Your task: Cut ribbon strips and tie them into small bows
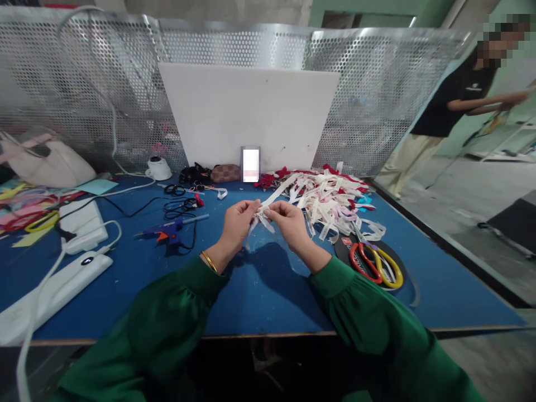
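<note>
Over the middle of the blue table, my left hand point(239, 222) and my right hand point(288, 220) pinch a white ribbon point(266, 223) between thumbs and fingers. Short ends hang below the fingertips, and a longer strip slants up toward the right. The fingers hide how the ribbon is folded or tied. Just beyond my right hand lies a heap of white ribbon strips point(326, 198), with some red and purple pieces among them. A blue glue gun point(170, 231) with a clear glue stick rests left of my left hand.
Scissors with red handles point(363, 262) and scissors with yellow handles point(391, 269) lie at the right. A lit phone point(250, 164) leans on a white board point(251, 111). Power strips point(62, 290), cables and a pale handbag point(52, 162) occupy the left. Beyond the table, a person point(456, 100) stands at right.
</note>
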Demonstrator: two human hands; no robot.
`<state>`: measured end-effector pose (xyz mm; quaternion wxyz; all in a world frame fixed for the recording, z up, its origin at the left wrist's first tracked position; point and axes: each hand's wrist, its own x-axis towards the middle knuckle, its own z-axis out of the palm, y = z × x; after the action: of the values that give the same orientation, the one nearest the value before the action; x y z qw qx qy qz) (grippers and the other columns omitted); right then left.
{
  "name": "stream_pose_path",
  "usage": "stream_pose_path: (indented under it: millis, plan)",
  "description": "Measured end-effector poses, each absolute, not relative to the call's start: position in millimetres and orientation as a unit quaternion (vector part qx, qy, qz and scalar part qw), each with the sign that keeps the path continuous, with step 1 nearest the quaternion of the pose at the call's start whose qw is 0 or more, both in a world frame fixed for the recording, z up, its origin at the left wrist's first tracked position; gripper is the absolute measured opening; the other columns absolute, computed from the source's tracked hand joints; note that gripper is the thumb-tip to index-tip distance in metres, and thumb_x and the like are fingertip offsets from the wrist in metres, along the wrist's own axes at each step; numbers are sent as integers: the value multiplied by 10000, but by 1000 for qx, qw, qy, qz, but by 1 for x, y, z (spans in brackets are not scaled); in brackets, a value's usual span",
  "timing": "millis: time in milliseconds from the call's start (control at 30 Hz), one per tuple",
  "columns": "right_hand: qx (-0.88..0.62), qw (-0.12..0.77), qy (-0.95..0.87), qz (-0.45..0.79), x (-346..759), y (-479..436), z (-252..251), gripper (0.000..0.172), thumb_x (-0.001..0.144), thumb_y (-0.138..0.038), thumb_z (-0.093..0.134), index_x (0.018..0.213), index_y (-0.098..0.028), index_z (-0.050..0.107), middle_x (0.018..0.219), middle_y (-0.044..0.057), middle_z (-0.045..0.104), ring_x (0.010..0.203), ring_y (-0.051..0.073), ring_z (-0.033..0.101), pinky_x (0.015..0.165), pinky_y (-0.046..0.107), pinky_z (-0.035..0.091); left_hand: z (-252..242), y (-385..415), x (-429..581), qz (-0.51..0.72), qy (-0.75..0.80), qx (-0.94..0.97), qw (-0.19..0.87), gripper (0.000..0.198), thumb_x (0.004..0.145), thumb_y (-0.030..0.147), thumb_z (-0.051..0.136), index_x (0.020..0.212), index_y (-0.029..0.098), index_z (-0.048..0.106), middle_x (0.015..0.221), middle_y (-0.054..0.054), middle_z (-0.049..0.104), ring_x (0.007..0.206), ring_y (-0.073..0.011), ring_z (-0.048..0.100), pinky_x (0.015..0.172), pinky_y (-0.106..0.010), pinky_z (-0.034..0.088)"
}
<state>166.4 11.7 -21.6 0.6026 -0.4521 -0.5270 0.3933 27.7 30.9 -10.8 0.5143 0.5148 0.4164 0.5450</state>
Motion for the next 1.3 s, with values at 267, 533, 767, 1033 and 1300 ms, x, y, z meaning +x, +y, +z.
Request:
stream_pose_path:
  millis: [267, 533, 767, 1033, 1300]
  plan:
    - [-439, 617, -508, 409, 170, 14, -21, 194, 738, -375, 709, 721, -193, 646, 615, -32, 585, 577, 112, 499, 592, 263, 396, -12, 32, 26, 491, 405, 552, 540, 378, 616, 477, 832, 745, 142, 716, 618, -17, 657, 579, -118, 555, 585, -241, 410]
    - [-435, 623, -488, 429, 170, 16, -23, 186, 699, -359, 740, 677, -187, 672, 630, -19, 617, 584, 120, 551, 606, 272, 439, -13, 32, 27, 483, 413, 593, 494, 291, 649, 420, 806, 670, 154, 691, 570, -7, 641, 559, -122, 555, 591, -250, 420]
    - [-428, 636, -433, 473, 169, 17, -22, 256, 648, -405, 767, 647, -180, 643, 566, -39, 553, 518, 89, 447, 533, 247, 373, -13, 29, 30, 491, 375, 579, 532, 259, 657, 379, 810, 725, 150, 712, 610, -5, 666, 586, -113, 582, 629, -248, 445]
    - [-438, 680, -431, 400, 177, 23, -22, 263, 704, -437, 720, 690, -194, 620, 632, -33, 541, 573, 103, 468, 584, 255, 412, -14, 30, 30, 505, 393, 487, 594, 307, 632, 379, 825, 801, 140, 734, 779, -59, 748, 631, -131, 654, 686, -280, 503]
    - [-454, 646, -517, 331, 176, 14, -17, 213, 789, -401, 656, 735, -196, 649, 635, -14, 580, 623, 139, 532, 630, 281, 442, -11, 29, 31, 539, 374, 507, 559, 212, 671, 347, 767, 753, 155, 735, 718, -39, 727, 601, -138, 638, 664, -293, 525]
